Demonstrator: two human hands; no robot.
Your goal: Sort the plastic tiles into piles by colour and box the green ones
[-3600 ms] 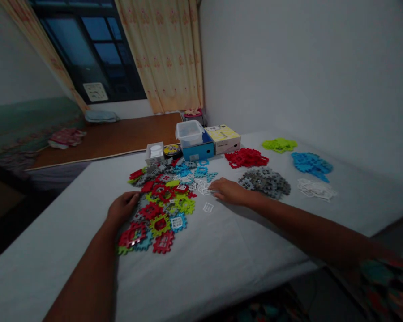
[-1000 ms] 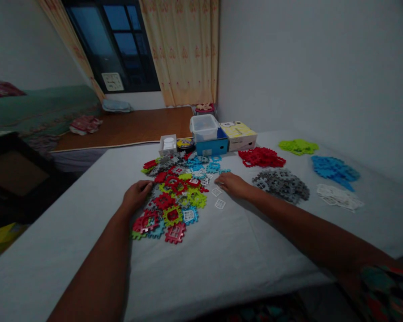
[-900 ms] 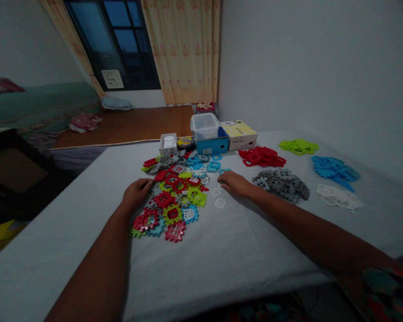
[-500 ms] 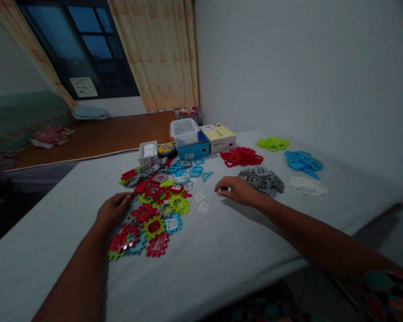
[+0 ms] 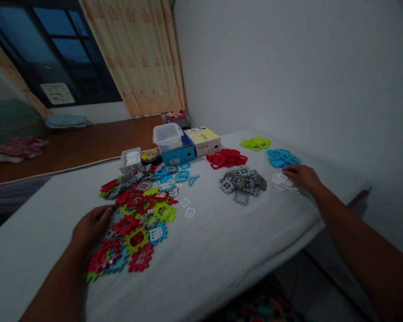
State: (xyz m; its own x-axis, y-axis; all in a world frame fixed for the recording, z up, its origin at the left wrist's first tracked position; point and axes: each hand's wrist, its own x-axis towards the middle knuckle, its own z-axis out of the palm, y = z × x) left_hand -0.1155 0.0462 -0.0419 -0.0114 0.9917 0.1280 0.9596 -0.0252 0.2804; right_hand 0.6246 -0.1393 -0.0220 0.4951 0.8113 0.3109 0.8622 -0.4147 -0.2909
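"So, item one: the fingers?"

"Right hand (image 5: pixel 302 177): fingers bent down at a small pile of flat white plastic lattice pieces (image 5: pixel 282 182); whether they grip one, I can't tell. Left hand (image 5: pixel 89 226): fingers curled, at the left edge of a mixed heap of red, grey, lime and blue notched plastic plates (image 5: pixel 126 225); any grasp there is hidden."

"Next outward?"

"Bright blue plastic plates (image 5: pixel 282 158), one pile, just behind the white. Dark grey notched plates (image 5: pixel 245 181), one pile, left of it. Red plastic plates (image 5: pixel 226 158), one. Lime-green plates (image 5: pixel 256 143), one, near the white wall (image 5: pixel 289 67). Two loose white lattice pieces (image 5: pixel 190 213), between mixed heap and grey pile."

"Back row?"

"Clear plastic tub (image 5: pixel 168 136) atop a blue cardboard box (image 5: pixel 177 155); yellow-topped carton (image 5: pixel 203 141), beside it. Everything on pale cloth (image 5: pixel 201 268)."
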